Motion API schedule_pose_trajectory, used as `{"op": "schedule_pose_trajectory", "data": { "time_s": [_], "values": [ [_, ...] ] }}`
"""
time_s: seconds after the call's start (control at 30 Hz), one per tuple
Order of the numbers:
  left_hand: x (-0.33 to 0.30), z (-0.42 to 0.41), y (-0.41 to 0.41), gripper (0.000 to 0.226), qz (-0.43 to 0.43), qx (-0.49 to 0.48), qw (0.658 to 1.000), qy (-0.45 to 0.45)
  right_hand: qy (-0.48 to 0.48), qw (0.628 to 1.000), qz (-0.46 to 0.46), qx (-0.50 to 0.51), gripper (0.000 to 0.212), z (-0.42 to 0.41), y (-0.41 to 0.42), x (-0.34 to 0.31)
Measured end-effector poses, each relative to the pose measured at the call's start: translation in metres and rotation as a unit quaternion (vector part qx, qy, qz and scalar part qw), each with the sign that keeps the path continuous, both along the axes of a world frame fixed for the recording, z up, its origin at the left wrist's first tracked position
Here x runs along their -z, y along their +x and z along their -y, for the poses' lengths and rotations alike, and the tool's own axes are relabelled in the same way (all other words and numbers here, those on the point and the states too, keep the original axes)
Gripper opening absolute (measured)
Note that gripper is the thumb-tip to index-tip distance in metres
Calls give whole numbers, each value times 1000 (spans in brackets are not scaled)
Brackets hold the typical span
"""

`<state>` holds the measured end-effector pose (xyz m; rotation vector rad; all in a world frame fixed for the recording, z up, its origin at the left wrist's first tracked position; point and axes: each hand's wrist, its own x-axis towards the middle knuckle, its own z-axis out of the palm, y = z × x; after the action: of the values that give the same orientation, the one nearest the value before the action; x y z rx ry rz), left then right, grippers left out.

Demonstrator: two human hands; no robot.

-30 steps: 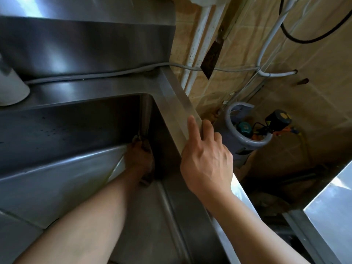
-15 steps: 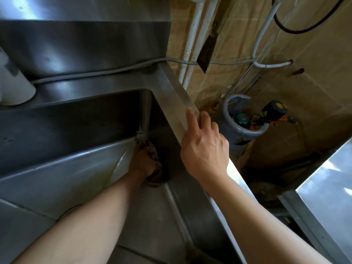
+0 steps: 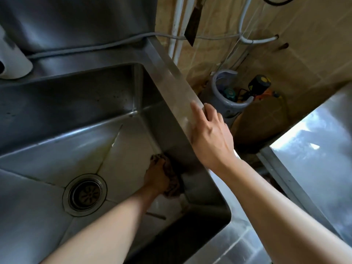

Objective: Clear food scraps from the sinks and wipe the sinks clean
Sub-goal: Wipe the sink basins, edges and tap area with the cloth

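Left hand [image 3: 157, 178] reaches down into the sink [image 3: 80, 103], arm extended, fingers curled over a dark rag [image 3: 172, 182] pressed where the floor meets the right wall (near the front corner). Right hand [image 3: 210, 136] rests on the sink's right rim, index finger straight along the edge, other fingers bent over the outer side, holding nothing. Drain [image 3: 84, 195] sits left of the rag.
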<state>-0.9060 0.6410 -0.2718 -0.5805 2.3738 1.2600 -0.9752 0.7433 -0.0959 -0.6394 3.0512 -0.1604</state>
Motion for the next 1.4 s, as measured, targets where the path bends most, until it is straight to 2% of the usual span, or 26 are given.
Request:
{"op": "schedule_pose_trajectory", "data": {
  "time_s": [0.1,0.27,0.4,0.57,0.67,1.0,1.27,1.4],
  "values": [
    [-1,-9,10,39,12,5,1000,1,23,1000,-9,12,63,-20,24,-2],
    [-3,-19,26,54,4,99,995,-20,31,999,-9,43,57,-36,44,-7],
    [-4,-22,34,48,-9,161,987,-18,45,998,-16,46,52,-46,50,-5],
    [-2,-23,47,45,-16,268,963,2,37,997,-27,54,51,-51,56,1],
    [-1,-31,51,43,-10,331,944,-20,31,996,-39,70,55,-48,59,1],
    [-2,-39,48,49,51,449,889,-78,12,996,-58,70,57,-47,58,4],
    [-16,-25,63,48,65,456,883,-87,25,997,-31,60,56,-45,57,2],
    [-22,-11,75,52,59,475,869,-124,14,996,-63,62,52,-32,70,-8]
  ]
}}
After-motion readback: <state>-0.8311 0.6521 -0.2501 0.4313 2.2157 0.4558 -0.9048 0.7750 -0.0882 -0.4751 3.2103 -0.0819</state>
